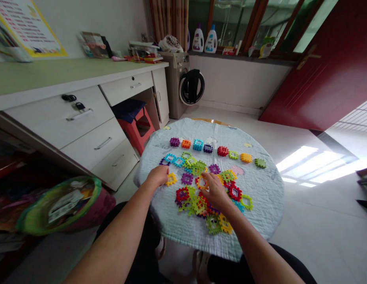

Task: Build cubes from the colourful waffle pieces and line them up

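My left hand (159, 176) is at the left side of the round table, its fingers curled at the edge of a yellow square interlocking tile (171, 179). Over the middle of the pile, my right hand (215, 190) has its thumb and fingers around an orange interlocking tile (202, 182). Loose toothed tiles lie between and below the hands: a purple tile (187, 178), a red tile (182, 194), a lime tile (199, 205) and many more. Part of the pile is hidden under my right hand and forearm.
Along the table's far side runs a row of thicker pieces, among them a red one (222, 151) and a light-blue one (198, 144). A pale cloth (260, 189) covers the table. Drawers (103, 144), a red stool (138, 128) and a bin (94, 205) stand left.
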Available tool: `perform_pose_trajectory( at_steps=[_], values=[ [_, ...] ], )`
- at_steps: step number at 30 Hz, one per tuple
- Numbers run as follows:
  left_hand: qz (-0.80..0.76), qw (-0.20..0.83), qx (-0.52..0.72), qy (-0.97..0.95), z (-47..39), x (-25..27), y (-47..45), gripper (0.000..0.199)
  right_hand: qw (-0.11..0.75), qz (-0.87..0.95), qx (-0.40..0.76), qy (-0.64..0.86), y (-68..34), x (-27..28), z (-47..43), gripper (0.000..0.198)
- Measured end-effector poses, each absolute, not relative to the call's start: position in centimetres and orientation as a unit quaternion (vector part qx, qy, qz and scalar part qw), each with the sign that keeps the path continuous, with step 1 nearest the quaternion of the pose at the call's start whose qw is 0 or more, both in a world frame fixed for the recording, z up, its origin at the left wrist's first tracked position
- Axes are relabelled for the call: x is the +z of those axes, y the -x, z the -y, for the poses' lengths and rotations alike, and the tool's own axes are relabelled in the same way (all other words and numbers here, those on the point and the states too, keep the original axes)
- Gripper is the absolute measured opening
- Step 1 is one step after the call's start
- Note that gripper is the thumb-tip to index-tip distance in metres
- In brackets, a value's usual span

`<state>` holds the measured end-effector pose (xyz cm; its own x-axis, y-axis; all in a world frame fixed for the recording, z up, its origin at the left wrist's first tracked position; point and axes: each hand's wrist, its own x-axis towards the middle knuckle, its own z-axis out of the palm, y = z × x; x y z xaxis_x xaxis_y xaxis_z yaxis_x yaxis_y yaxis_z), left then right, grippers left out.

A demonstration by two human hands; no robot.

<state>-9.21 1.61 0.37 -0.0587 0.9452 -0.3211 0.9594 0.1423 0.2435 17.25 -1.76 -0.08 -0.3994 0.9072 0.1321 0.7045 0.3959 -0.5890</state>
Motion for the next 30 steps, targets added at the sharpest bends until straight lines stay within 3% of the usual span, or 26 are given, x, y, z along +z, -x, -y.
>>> perform_pose_trajectory(
  at_steps=[6,13,16,21,30],
  values=[
    [-0.717,0.22,0.049,-0.66,-2.2,0.9,8.5,0.03,0.177,0.83,0.243,0.469,-13.7,1.2,1.0,0.056],
    [-0.695,0.283,0.408,-0.521,-3.0,1.9,9.5,0.025,0.043,0.877,0.194,0.439,-6.3,1.0,-1.7,0.054],
    [-0.666,0.348,0.5,-0.43,-3.1,2.7,9.8,0.026,-0.014,0.885,0.164,0.435,-5.2,0.5,-2.4,0.048],
    [-0.631,0.424,0.533,-0.37,-3.4,3.4,9.4,0.026,-0.052,0.898,0.132,0.417,-5.0,0.5,-3.0,0.05],
    [-0.627,0.419,0.497,-0.429,-3.9,2.4,9.1,0.025,-0.027,0.911,0.109,0.397,-4.8,1.6,-2.8,0.043]
  ],
)
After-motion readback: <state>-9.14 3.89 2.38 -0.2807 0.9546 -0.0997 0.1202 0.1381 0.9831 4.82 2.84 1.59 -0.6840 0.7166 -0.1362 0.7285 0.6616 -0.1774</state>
